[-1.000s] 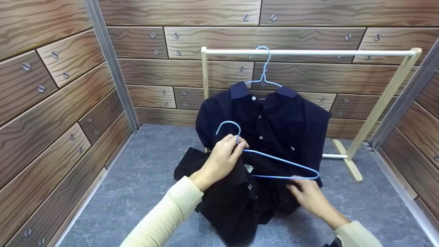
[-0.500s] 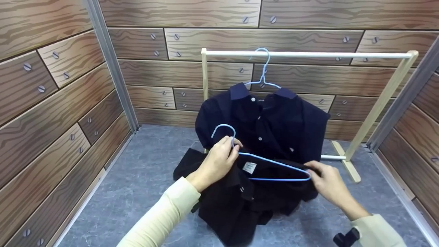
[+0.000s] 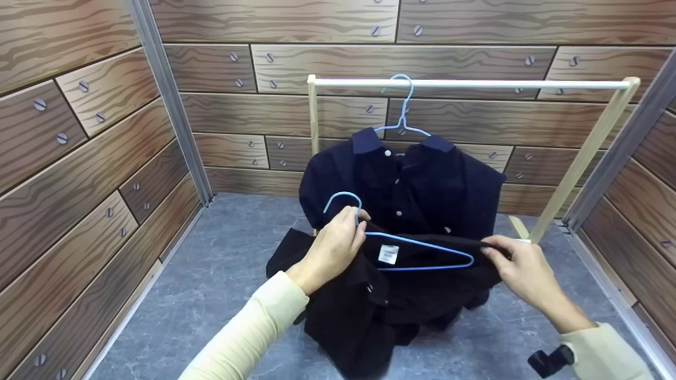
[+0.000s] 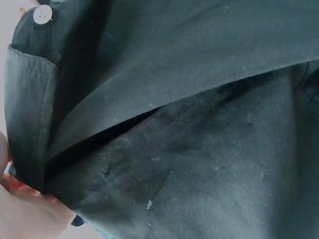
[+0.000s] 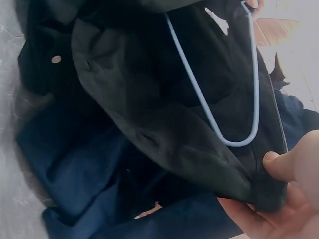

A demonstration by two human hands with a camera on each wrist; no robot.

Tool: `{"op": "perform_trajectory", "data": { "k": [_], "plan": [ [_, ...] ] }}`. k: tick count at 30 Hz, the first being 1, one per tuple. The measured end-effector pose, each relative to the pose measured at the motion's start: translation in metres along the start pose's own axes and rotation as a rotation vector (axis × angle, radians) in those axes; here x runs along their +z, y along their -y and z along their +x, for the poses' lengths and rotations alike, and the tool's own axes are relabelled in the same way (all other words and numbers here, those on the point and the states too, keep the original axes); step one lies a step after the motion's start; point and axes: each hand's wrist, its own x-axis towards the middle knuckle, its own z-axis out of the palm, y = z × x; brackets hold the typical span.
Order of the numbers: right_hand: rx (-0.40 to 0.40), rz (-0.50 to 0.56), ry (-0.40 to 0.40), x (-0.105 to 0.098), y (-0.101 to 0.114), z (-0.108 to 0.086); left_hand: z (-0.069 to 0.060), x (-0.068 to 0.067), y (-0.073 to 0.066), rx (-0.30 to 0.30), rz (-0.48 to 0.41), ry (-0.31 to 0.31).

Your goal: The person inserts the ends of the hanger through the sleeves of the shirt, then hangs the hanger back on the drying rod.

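Note:
In the head view my left hand grips a light blue clothes hanger just below its hook, together with the top of a black shirt. The hanger's right arm lies inside the shirt opening, near a white label. My right hand pinches the shirt's edge, past the hanger's end and apart from it. In the right wrist view, thumb and fingers hold that black cloth beside the hanger's rounded end. Cloth with a white button fills the left wrist view. The hanger's left arm is hidden.
Behind hangs a navy shirt on another blue hanger, hooked over the white rail of a wooden rack. Wood-patterned walls enclose the grey floor at the back and sides.
My right hand has gone from the hanger's lower bar to the shirt's edge and moved right, stretching the opening past the hanger's end. The label shows more fully. My left hand keeps its grip.

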Motion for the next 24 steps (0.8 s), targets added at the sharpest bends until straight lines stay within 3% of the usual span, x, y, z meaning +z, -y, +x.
{"op": "perform_trajectory", "data": {
  "k": [8,13,18,24],
  "plan": [
    [-0.089,-0.039,-0.065,-0.02,0.011,0.015,0.008,-0.004,-0.003,0.023,0.111,-0.074],
    [-0.138,-0.064,-0.1,-0.03,0.017,0.025,0.016,-0.005,-0.003,0.06,0.272,-0.149],
    [-0.115,-0.064,-0.126,-0.041,0.024,0.031,0.025,-0.004,-0.001,0.064,0.423,-0.223],
    [-0.051,0.012,-0.057,-0.046,0.036,0.032,0.036,-0.005,-0.003,0.041,0.402,-0.219]
  ]
}}
